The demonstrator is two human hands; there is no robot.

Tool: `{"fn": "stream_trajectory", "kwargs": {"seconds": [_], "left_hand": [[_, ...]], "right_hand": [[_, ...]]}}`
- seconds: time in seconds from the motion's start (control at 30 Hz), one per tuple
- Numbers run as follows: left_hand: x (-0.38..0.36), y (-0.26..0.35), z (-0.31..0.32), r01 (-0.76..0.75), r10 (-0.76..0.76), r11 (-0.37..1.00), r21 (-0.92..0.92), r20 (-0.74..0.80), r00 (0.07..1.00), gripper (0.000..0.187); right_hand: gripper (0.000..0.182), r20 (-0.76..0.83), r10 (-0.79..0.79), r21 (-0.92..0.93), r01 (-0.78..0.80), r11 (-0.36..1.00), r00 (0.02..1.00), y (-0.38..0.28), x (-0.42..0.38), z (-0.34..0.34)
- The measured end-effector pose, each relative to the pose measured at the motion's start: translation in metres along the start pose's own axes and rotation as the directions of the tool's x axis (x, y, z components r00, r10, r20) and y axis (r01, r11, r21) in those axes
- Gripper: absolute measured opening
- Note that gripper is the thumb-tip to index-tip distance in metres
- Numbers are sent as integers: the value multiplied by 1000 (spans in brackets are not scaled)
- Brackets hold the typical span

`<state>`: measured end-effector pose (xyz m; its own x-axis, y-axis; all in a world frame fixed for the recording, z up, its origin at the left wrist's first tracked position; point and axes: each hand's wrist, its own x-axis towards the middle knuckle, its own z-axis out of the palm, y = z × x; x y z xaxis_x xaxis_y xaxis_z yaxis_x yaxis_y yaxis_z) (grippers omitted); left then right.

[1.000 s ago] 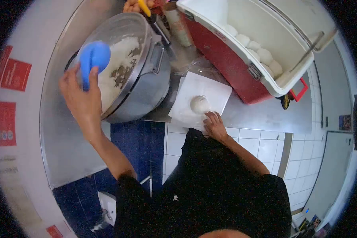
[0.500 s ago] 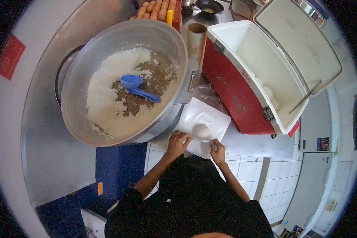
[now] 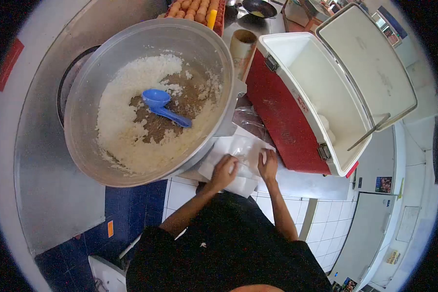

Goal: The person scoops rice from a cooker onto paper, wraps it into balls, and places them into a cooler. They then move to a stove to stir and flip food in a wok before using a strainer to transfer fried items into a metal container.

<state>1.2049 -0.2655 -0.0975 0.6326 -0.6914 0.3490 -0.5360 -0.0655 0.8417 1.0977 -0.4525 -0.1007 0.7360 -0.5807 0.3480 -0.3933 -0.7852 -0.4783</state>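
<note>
A sheet of white wrapping paper point(image 3: 239, 187) lies on the counter in front of my body. My left hand point(image 3: 225, 172) is closed at the paper's left side, fingers curled inward. My right hand point(image 3: 267, 165) pinches the paper's right side. Between the hands the paper is folded up over the middle, and the rounded white lump seen earlier is mostly hidden. To the left stands a large metal pot point(image 3: 78, 146) with white rice point(image 3: 119, 112) around its inside. A blue scoop point(image 3: 156, 98) rests on the brown bottom of the pot.
A red cooler point(image 3: 289, 124) with its lid point(image 3: 367, 63) raised stands to the right, holding several white round bundles point(image 3: 326, 127). Behind the pot are a tray of eggs point(image 3: 194, 9), a cardboard tube point(image 3: 242, 46) and a black frying pan point(image 3: 259, 9).
Both hands have moved up and away from my body, bringing the near part of the paper over the white lump. The view has shifted slightly.
</note>
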Motion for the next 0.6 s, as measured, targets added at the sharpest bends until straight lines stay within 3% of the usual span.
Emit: {"fn": "stream_trajectory", "kwargs": {"seconds": [0.07,0.13,0.17,0.2,0.27,0.33,0.37,0.4,0.43,0.47,0.5,0.53,0.6], "left_hand": [[-6,-1,25,28,-28,1000,7,73,997,16],[-2,-19,44,193,-172,978,77,-222,960,17],[9,-15,40,346,-350,936,-59,-242,905,18],[20,-12,36,352,-352,935,-46,-242,904,18],[45,-10,27,216,-236,970,-109,-232,944,22],[70,-10,21,15,-17,979,202,7,1000,34],[75,-17,24,28,-30,976,217,8,1000,34],[79,-24,27,-73,33,907,416,103,994,36],[81,-31,30,-188,76,791,582,212,974,38],[83,-32,27,-187,68,787,588,219,973,38],[85,-30,20,-227,13,769,597,340,940,33],[88,-27,14,-272,-40,752,600,454,890,28],[86,-2,-4,-313,6,740,595,460,888,18]], "right_hand": [[28,32,7,29,-8,1000,999,18,13,18],[32,162,-118,-146,142,979,980,29,24,25],[33,141,-126,-153,147,977,982,35,26,31],[33,142,-124,-139,144,980,982,38,27,32],[25,213,-250,-165,287,944,945,45,28,37],[24,234,-263,-17,274,961,936,48,27,38],[24,244,-273,110,253,961,931,47,25,35],[24,246,-273,127,248,960,930,36,25,26],[27,328,-156,317,47,947,932,26,25,16],[31,429,-56,468,-169,867,901,16,24,5],[50,502,-21,451,-241,860,865,10,22,-2],[50,499,-19,457,-245,855,866,4,20,-10],[74,514,-105,448,-162,879,851,-18,13,-40]]}}
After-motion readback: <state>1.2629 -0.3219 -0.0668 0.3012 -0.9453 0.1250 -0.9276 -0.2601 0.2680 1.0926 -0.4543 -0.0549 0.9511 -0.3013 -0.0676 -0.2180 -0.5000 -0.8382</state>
